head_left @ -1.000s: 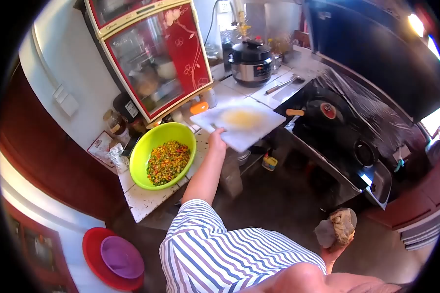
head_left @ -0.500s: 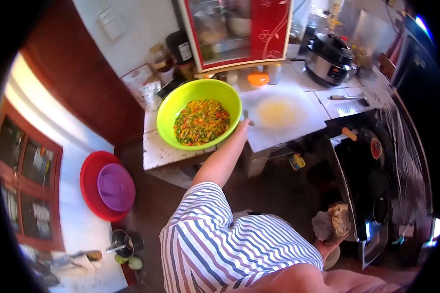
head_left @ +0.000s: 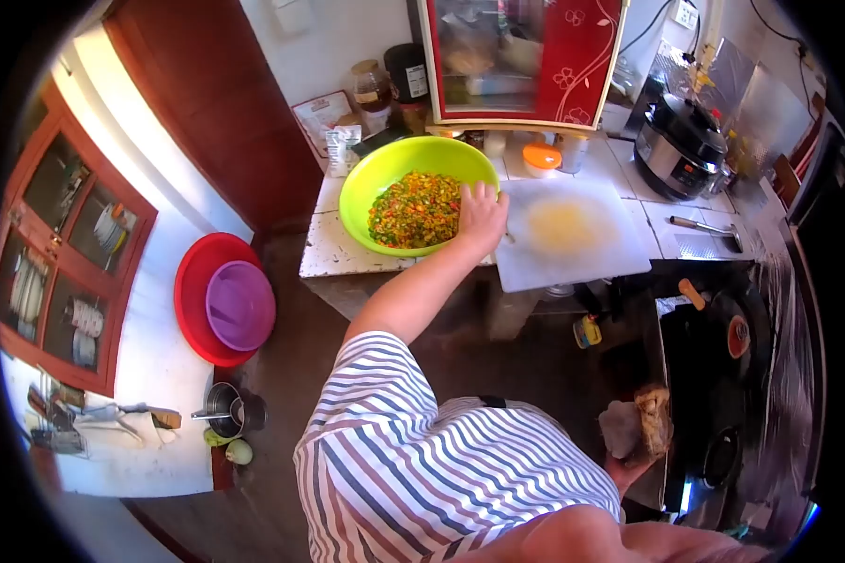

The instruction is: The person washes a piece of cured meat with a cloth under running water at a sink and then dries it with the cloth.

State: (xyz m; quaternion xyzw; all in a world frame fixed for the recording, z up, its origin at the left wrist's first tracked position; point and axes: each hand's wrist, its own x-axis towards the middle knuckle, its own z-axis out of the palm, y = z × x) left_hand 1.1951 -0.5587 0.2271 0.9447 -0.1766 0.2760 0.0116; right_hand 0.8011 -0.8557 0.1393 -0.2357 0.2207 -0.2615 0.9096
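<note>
At the right side of the green bowl, my left hand reaches over the rim with its fingers apart, beside the chopped vegetables. A white cutting board with a pale yellow patch of fine bits lies just right of this hand. Low on the right, my right hand is wrapped round the base of a brown bundle, with a grey rounded piece next to it. Most of the right hand's fingers are hidden.
Behind the board are an orange-lidded container and a red-framed cabinet. A pressure cooker and a ladle are at the right. The dark stove lies below them. Red and purple basins are at the left.
My left hand has moved from beside the bowl up over its right rim, and its fingers are now spread. The camera view has shifted. My right hand still holds the brown bundle.
</note>
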